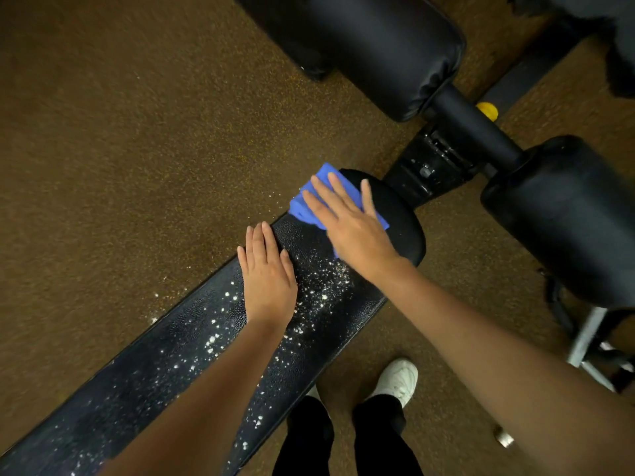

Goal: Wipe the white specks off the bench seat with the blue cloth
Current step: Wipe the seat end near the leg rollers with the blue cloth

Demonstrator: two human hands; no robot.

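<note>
While the left hand [266, 276] is lying flat, fingers straight, on the bench seat [144, 365], the right hand [347, 221] is pressing the blue cloth [302, 204] at the seat's rounded end with spread fingers; white specks [323, 293] are lying between the hands, roller pads [388, 46] sitting just beyond.

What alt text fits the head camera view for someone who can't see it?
The right hand presses a blue cloth flat on a black bench seat dusted with white specks; the left hand rests flat beside it.
</note>
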